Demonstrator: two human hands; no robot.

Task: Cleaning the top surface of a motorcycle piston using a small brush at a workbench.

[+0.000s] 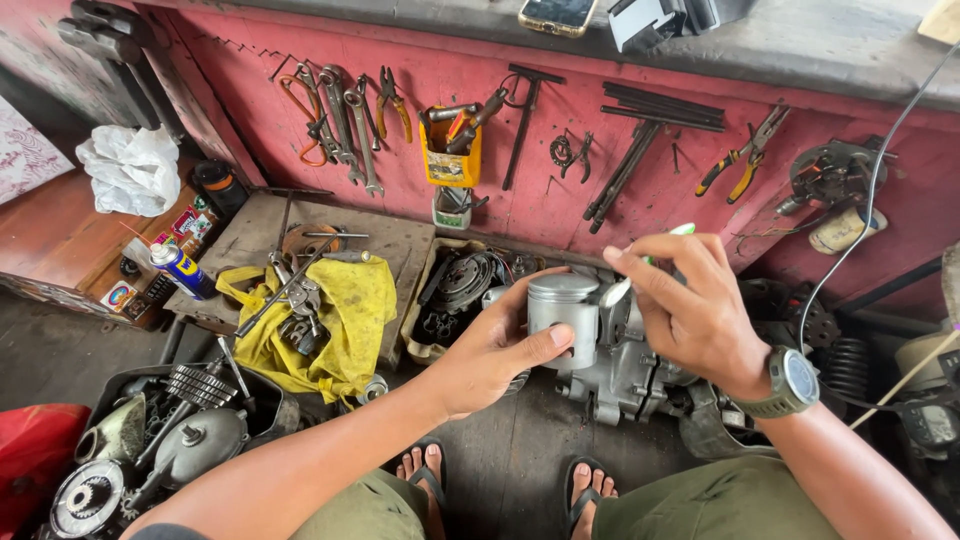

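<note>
Piston [563,312], bare metal, atop engine case [625,375].
Left hand [490,350] fingers wrapped round skirt; right hand [690,310] pinching green-tipped tool [682,230]. Likely rigid, slick, hefty.

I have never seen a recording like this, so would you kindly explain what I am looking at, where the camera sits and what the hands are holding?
There is one picture, taken by a camera worn on a person's head, looking down at their two bare hands and sandalled feet. The left hand grips a grey metal cylinder, which looks like a piston, above a small engine block on the floor. The right hand, with a wristwatch, holds a small green-tipped tool at the top of the cylinder. To the left, a yellow cloth carries tools beside a spray can. Spanners and yellow-handled pliers hang on the red wall.
</note>
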